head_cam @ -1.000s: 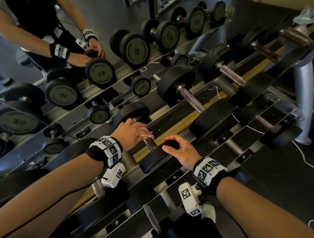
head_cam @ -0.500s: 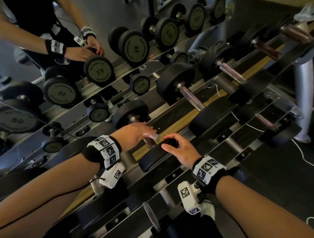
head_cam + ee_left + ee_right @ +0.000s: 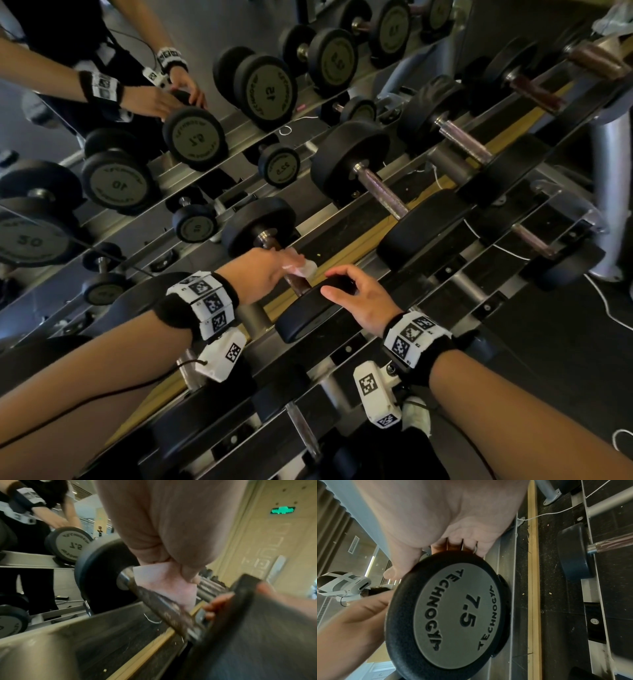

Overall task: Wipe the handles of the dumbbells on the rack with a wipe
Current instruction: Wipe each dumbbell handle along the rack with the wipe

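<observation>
A black 7.5 dumbbell (image 3: 308, 315) lies on the rack's upper rail. My left hand (image 3: 267, 270) curls round its dark handle (image 3: 298, 286) with a white wipe (image 3: 305, 268) between palm and metal. In the left wrist view the wipe (image 3: 154, 572) wraps the handle (image 3: 163, 609) just short of the far head (image 3: 99, 574). My right hand (image 3: 359, 294) grips the near head, fingers over its rim. The right wrist view shows that hand (image 3: 445, 520) above the grey 7.5 face (image 3: 453, 615).
Larger dumbbells (image 3: 380, 192) sit further right on the same rail (image 3: 342, 260), with smaller ones on the lower tier (image 3: 534, 240). A mirror (image 3: 137, 185) behind the rack reflects the weights and a person. A white cable (image 3: 609, 308) trails on the dark floor by a grey post (image 3: 609, 192).
My left hand has slid the wipe a little along the handle toward the near head. My right hand has stayed on that head.
</observation>
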### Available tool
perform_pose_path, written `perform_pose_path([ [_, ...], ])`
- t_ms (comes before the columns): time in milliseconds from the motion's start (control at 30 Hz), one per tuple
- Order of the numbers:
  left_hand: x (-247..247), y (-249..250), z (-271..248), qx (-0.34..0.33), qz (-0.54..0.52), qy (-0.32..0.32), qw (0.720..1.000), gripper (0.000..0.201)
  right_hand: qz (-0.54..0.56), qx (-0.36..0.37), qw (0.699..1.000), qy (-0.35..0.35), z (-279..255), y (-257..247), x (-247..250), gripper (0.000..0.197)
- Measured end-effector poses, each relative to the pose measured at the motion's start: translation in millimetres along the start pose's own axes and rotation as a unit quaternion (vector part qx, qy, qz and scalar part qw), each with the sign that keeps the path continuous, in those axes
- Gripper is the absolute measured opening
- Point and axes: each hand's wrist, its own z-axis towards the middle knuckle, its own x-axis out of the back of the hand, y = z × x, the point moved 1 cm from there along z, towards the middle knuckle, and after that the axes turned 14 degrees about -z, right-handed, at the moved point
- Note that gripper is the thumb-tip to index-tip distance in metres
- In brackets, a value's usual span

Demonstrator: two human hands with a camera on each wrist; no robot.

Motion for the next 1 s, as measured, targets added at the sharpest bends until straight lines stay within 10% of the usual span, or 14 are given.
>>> perform_pose_path([
  [133, -27, 12, -3, 0.002, 0.118, -0.073, 0.990, 0.064, -0.005, 0.001, 1.000, -0.002, -1, -1, 1, 0.044],
  [333, -36, -4, -20, 0.069, 0.025, -0.063, 0.995, 0.067, -0.036, -0.006, 0.999, -0.003, -3, -10, 2, 0.032],
  [567, -48, -32, -42, 0.079, -0.091, 0.149, 0.982, 0.054, -0.188, 0.030, 0.981, -0.026, -10, -40, 6, 0.028],
  [667, -53, -44, -37, 0.089, -0.318, 0.287, 0.899, 0.044, -0.233, 0.034, 0.971, -0.034, -10, -48, 7, 0.029],
  [833, -66, -57, -19, 0.167, -0.640, 0.364, 0.656, 0.034, -0.231, 0.024, 0.971, -0.048, -7, -52, 6, 0.026],
  [1000, -72, -47, 6, 0.158, -0.728, 0.392, 0.540, 0.028, -0.244, 0.025, 0.967, -0.068, -1, -45, 10, 0.020],
])
